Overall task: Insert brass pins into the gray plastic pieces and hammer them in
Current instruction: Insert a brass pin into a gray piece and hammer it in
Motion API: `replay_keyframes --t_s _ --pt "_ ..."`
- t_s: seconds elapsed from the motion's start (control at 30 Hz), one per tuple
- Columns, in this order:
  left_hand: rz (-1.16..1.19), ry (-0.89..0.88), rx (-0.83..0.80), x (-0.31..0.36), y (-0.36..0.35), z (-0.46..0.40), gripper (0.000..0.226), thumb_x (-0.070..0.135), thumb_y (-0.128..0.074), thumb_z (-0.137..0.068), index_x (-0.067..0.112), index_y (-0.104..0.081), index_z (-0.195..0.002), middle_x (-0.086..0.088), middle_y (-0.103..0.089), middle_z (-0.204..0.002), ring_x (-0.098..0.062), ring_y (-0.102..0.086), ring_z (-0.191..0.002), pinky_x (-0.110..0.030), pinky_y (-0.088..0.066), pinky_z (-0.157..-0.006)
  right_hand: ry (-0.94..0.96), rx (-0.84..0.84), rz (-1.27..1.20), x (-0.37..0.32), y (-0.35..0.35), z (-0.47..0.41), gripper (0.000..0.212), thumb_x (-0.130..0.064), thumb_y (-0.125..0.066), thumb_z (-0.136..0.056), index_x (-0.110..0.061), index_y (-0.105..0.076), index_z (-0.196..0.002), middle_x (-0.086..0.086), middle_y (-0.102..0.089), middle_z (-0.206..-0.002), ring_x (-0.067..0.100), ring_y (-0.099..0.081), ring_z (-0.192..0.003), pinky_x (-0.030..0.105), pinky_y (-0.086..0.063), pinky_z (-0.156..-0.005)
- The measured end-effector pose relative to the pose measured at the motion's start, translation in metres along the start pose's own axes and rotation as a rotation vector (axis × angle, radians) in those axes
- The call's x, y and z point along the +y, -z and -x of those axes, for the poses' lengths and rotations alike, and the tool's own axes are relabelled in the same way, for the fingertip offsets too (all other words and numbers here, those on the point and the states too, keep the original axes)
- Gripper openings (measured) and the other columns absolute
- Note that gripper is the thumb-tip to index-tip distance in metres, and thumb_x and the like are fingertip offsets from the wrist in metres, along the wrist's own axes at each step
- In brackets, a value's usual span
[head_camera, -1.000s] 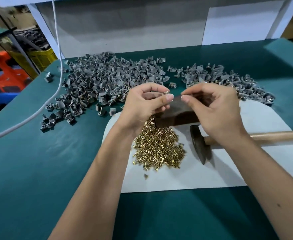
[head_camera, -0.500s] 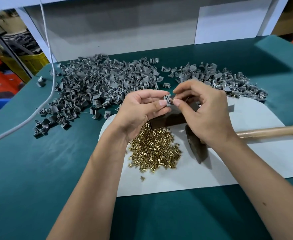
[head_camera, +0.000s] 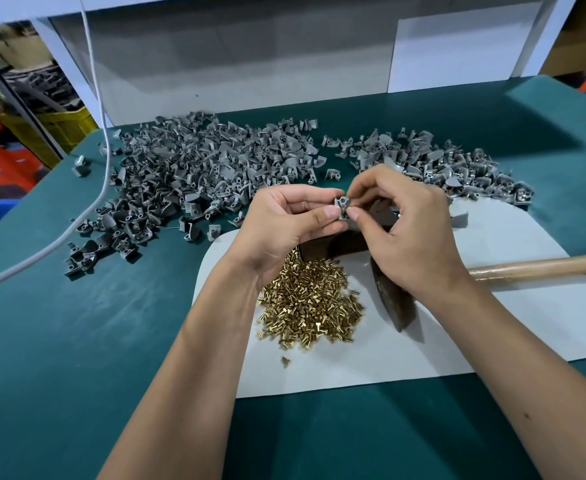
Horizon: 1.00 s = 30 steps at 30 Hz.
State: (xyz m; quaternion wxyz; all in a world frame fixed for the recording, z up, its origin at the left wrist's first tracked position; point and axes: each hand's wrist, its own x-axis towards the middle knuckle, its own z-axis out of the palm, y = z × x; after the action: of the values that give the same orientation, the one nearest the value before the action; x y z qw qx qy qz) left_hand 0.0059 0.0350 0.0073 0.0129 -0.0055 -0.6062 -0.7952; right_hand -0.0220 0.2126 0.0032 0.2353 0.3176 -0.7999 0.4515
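Brass pins point(head_camera: 307, 303) piled low center, hammer point(head_camera: 393, 299) lying just right. Above them both hands pinch one gray piece point(head_camera: 342, 206), left hand point(head_camera: 284, 226) steadying, right hand point(head_camera: 405, 230) apparently seating a pin. Looks like hammering's next. Gray heaps point(head_camera: 198, 178) behind.

This was a small assembly workshop. On a green workbench point(head_camera: 76, 341), heaps of gray plastic pieces point(head_camera: 194, 168) lay behind loose brass pins point(head_camera: 308, 306). A hammer point(head_camera: 527, 265) rested beside the pins.

Bright overhead light, soft shadows, sharp centre, bowed edges
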Motion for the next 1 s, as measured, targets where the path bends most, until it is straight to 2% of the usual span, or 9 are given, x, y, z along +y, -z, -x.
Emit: replay_keyframes --t_s 0.27,0.5,0.67,0.9,1.0 --pt "-0.032 -0.040 0.019 -0.0031 -0.0057 0.0001 0.023 -0.017 -0.069 -0.081 -0.009 -0.071 -0.102 -0.018 -0.076 -0.083 -0.024 -0.076 -0.074 -0.027 -0.063 -0.071 0.037 -0.017 0.056 -0.0017 -0.0022 0.0019 0.022 0.006 -0.069 -0.084 -0.014 -0.061 -0.089 -0.006 -0.062 -0.081 0.009 -0.060 -0.078 0.024 -0.052 -0.068" --pt "-0.043 -0.036 0.035 -0.0024 -0.0052 0.0006 0.024 -0.017 -0.070 -0.080 -0.012 -0.069 -0.103 -0.019 -0.075 -0.083 -0.026 -0.076 -0.073 -0.026 -0.062 -0.068 0.026 -0.015 0.051 -0.0008 -0.0019 0.0029 0.020 0.006 -0.070 -0.083 -0.012 -0.062 -0.085 -0.004 -0.064 -0.080 0.009 -0.061 -0.077 0.026 -0.052 -0.068" --pt "-0.042 -0.036 0.030 -0.0036 -0.0052 0.0004 0.023 -0.015 -0.072 -0.078 -0.007 -0.070 -0.100 -0.017 -0.076 -0.081 -0.028 -0.077 -0.075 -0.026 -0.062 -0.069 0.023 -0.009 0.023 0.0008 -0.0018 0.0039 0.021 0.008 -0.070 -0.082 -0.012 -0.063 -0.083 -0.005 -0.064 -0.079 0.008 -0.062 -0.077 0.027 -0.053 -0.067" --pt "-0.046 -0.033 0.024 -0.0036 -0.0046 0.0004 0.023 -0.016 -0.070 -0.079 -0.008 -0.070 -0.100 -0.017 -0.075 -0.081 -0.028 -0.076 -0.074 -0.028 -0.062 -0.069 0.046 -0.023 0.022 0.0058 -0.0016 0.0041 0.021 0.009 -0.070 -0.081 -0.011 -0.062 -0.082 -0.003 -0.064 -0.078 0.013 -0.062 -0.077 0.034 -0.052 -0.067" --pt "-0.043 -0.032 0.025 -0.0030 -0.0043 0.0006 0.023 -0.017 -0.070 -0.079 -0.008 -0.070 -0.100 -0.016 -0.075 -0.081 -0.028 -0.076 -0.074 -0.027 -0.062 -0.068 0.056 -0.004 0.030 0.0061 -0.0020 0.0041 0.021 0.008 -0.070 -0.082 -0.011 -0.062 -0.082 -0.003 -0.063 -0.077 0.011 -0.061 -0.075 0.032 -0.051 -0.066"
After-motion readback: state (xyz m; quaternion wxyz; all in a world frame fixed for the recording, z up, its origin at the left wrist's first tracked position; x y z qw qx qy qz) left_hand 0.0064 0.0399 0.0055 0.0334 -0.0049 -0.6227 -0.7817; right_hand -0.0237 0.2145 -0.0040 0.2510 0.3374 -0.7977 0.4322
